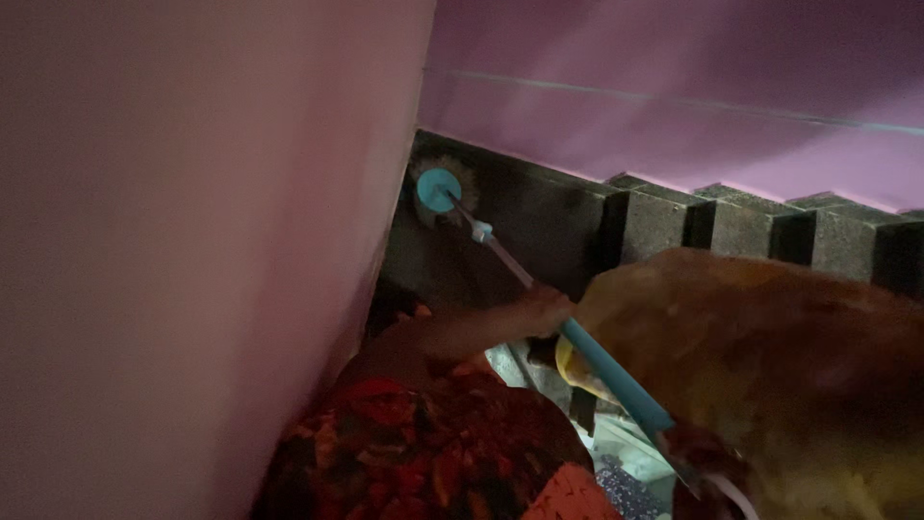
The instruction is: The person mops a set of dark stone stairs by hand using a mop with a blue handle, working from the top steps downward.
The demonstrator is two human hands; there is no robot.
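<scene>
I hold a long-handled brush with both hands. Its round teal head (438, 190), fringed with pale bristles, presses against the dark stone skirting (539, 226) in the corner by the pink wall. A thin metal rod runs down to a teal handle (611, 371). My left hand (541, 312), reaching out of a red patterned sleeve (414, 443), grips where the rod meets the handle. Lower right, my right hand (695, 455) closes on the handle's end; a pale bangle (736, 493) sits at that wrist. Light is dim.
A pink wall (192, 241) fills the left side. A purple wall (674, 87) rises behind stepped dark stone blocks (751, 221). An orange-yellow cloth (770, 356) drapes over my right arm. Pale floor (626, 443) shows below.
</scene>
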